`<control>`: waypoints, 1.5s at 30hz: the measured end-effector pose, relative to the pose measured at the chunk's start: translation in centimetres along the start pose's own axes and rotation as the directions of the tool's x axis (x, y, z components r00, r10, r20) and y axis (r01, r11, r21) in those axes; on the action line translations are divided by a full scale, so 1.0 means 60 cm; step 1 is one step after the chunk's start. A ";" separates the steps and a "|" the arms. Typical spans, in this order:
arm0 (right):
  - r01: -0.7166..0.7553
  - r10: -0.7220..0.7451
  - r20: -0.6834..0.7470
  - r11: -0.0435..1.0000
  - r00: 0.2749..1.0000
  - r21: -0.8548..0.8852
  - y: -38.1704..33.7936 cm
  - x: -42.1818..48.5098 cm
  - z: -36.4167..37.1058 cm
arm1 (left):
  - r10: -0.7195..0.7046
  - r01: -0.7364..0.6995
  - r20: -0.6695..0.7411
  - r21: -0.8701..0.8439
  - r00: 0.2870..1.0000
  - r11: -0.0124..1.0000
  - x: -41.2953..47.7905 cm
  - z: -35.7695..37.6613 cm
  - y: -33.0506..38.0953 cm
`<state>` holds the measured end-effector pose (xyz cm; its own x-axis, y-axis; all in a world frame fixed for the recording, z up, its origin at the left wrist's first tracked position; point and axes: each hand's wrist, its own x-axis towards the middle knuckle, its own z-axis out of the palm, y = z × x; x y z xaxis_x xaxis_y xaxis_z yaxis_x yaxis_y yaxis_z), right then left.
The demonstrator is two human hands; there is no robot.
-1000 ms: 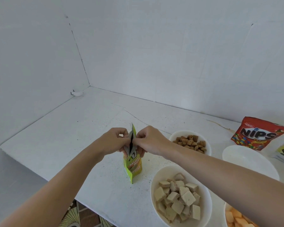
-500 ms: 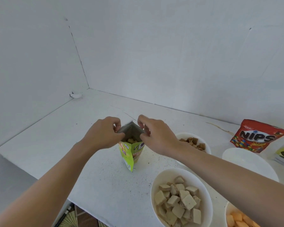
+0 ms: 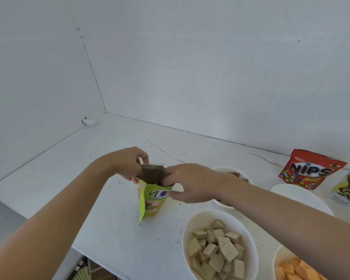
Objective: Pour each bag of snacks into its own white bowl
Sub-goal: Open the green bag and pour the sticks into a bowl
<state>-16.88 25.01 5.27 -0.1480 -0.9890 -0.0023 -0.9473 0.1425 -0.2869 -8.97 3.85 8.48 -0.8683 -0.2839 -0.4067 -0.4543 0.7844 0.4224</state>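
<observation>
The green bag (image 3: 153, 200) stands up straight in the middle of the table (image 3: 49, 178). Its top is pulled open and the inside looks dark. Its low corner is right at the table, but it is hard to tell if it touches.

The left hand (image 3: 127, 164) holds the far left edge of the bag's top. Its fingers are curled in tight and pinch that edge. The right hand (image 3: 190, 182) holds the right edge of the top. Its fingers are curled too and pinch the bag. A small white bit (image 3: 177, 187) sticks out by the right thumb. It is too blurry to tell what it is.

There are four white bowls to the right of the bag. The near bowl (image 3: 185, 237) is full of pale square wafers (image 3: 220, 247). The far bowl (image 3: 224, 168) is partly hidden behind the right hand and has brown snacks (image 3: 235, 174) in it. The empty bowl (image 3: 289, 191) sits past the right arm. The corner bowl (image 3: 276, 259) at the bottom right holds orange pieces (image 3: 295, 269).

A red bag (image 3: 309, 170) with the word NIPS leans near the wall (image 3: 190, 67) at the back right. A yellow bag (image 3: 348, 188) stands just beside it at the edge of the view.
</observation>
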 end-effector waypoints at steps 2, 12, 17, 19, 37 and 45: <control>-0.016 0.016 -0.031 1.000 0.999 0.000 0.009 0.001 0.001 | 0.003 -0.003 0.004 -0.015 1.000 1.000 -0.007 -0.009 -0.003; 0.008 -0.021 -0.106 0.993 0.994 -0.122 0.020 0.001 -0.006 | 0.022 -0.023 -0.006 -0.225 1.000 0.974 0.000 0.014 -0.014; 0.013 -0.025 -0.123 0.995 0.992 -0.100 0.013 -0.002 0.009 | 0.042 -0.063 -0.090 -0.241 0.995 0.968 0.015 0.046 -0.002; 0.028 -0.040 -0.123 0.995 0.992 -0.098 0.006 -0.002 0.011 | 0.057 -0.070 -0.073 -0.177 0.996 0.982 0.014 0.047 0.011; -0.152 0.142 -0.182 0.988 0.973 -0.041 0.018 -0.015 0.011 | 0.124 -0.143 -0.074 -0.399 0.990 0.906 0.002 0.035 -0.017; -0.262 0.241 -0.271 0.964 0.932 -0.042 0.030 0.002 0.023 | 0.042 -0.147 -0.208 -0.518 0.977 0.843 0.012 0.056 -0.028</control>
<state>-18.19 25.11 3.46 -0.4431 -0.8765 0.1879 -0.8867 0.3978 -0.2356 -8.15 4.20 4.79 -0.9092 -0.3591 -0.2106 -0.3582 0.4168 0.8355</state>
